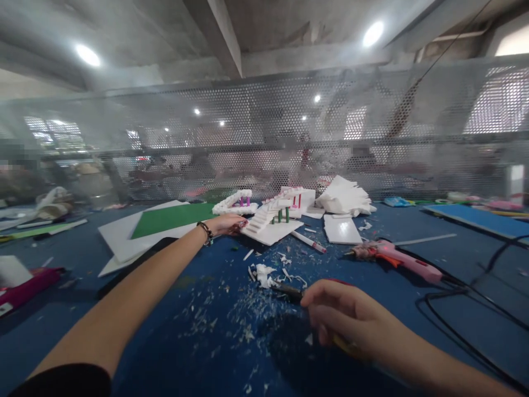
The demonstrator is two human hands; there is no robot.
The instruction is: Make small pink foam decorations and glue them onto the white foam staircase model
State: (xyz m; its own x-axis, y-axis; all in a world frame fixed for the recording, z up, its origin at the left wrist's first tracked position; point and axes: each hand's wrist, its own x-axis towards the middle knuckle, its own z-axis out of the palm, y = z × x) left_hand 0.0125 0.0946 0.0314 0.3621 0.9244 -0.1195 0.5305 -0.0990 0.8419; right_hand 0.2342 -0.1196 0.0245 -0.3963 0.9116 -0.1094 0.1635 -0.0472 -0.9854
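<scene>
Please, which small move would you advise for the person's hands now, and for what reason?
Perhaps the left hand should draw the small stair model a little nearer. This hand is at the model's left edge, far forward on the table, while the right hand is much nearer the person, beside a dark tool and white scraps.

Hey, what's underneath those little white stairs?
Under the white stairs, green posts show, with a white base below. Whatever lies beneath the base is covered, so I can't tell.
</scene>
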